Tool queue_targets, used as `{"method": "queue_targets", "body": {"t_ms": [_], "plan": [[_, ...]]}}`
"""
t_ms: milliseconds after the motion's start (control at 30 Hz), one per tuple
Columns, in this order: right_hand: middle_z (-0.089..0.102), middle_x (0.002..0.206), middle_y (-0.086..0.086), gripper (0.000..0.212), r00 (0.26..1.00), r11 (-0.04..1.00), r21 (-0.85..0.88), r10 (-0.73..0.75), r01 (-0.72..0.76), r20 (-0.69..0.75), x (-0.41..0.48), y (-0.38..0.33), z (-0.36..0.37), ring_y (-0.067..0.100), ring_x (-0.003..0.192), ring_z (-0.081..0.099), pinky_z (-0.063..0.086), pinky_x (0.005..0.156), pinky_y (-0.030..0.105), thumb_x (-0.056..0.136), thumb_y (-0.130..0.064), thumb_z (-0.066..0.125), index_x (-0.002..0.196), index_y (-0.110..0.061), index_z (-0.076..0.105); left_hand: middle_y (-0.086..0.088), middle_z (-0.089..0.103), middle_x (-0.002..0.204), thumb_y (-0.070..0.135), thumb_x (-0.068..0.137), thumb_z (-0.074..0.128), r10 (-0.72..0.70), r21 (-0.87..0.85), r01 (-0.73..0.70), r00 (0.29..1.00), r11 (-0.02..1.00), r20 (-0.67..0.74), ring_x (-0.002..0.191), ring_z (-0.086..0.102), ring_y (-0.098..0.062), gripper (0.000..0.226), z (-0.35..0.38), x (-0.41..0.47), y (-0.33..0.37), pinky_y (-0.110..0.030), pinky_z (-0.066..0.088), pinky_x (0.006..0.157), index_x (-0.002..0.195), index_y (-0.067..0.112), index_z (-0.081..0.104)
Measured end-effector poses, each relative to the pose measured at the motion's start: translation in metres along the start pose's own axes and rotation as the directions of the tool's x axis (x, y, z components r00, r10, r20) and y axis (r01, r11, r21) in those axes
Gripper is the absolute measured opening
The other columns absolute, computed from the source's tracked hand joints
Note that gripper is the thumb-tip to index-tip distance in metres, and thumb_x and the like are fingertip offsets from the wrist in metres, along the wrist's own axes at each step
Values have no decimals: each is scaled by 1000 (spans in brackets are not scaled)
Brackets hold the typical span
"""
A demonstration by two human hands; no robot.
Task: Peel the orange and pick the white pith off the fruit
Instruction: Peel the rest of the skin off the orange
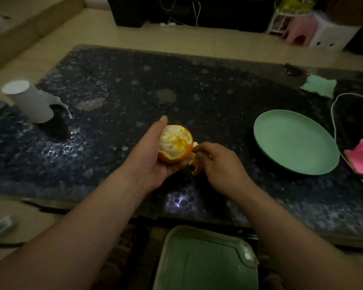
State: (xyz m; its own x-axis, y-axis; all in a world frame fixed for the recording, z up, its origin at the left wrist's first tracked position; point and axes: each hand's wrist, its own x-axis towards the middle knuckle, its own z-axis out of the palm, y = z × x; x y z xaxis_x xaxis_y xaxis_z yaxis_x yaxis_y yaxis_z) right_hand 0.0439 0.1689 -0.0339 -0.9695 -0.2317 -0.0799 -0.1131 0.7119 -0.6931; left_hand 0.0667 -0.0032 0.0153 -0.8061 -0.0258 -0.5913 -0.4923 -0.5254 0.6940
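Head view: partly peeled round orange sits over the near-middle of the dark pebble-pattern table, held up off the surface. Left hand cups it from below and left, fingers curled under, thumb up along the far-left side. Right hand is just right of the fruit, fingertips pinched on a loose strip of orange peel that hangs at the fruit's near-right side; can't tell whether the strip is attached or already torn off.

Progress: top of the fruit is bare, skin gone there, white pith thick all over the exposed part. A band of orange skin wraps the lower half. So peeling is maybe half done; pith picking looks not started.

Left to do: strip the lower skin, then pick the pith.

Round pale green plastic plate lies to the right, nothing in it. Green square bin sits below the table's near edge, likely for scraps. White paper roll stands far left.
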Motion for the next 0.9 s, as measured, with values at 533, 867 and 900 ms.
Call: {"method": "queue_targets", "body": {"t_ms": [533,867,900], "plan": [[72,79,-4,18,994,943,324,-49,79,-100,-24,-36,-30,3,68,67,47,52,12,98,-40,73,94,-24,65,-10,80,111,53,96,68,119,99,-120,993,988,17,92,80,-22,51,4,1,0,-39,64,67,129,14,67],[68,71,-7,16,973,976,160,-114,147,-199,-23,-28,-18,11,63,68,58,60,45,91,-34,71,83,-28,59,-11,77,103,51,96,71,352,287,-321,934,903,-65,85,76,-22,41,13,7,-15,-36,62,68,112,14,67],[67,69,-7,17,969,976,159,-108,146,-221,-24,-29,-16,12,62,67,57,60,45,90,-33,71,82,-27,58,-10,77,102,51,96,72,376,301,-340,924,891,-71,84,75,-21,41,15,7,-17,-34,61,68,111,14,67]]}}
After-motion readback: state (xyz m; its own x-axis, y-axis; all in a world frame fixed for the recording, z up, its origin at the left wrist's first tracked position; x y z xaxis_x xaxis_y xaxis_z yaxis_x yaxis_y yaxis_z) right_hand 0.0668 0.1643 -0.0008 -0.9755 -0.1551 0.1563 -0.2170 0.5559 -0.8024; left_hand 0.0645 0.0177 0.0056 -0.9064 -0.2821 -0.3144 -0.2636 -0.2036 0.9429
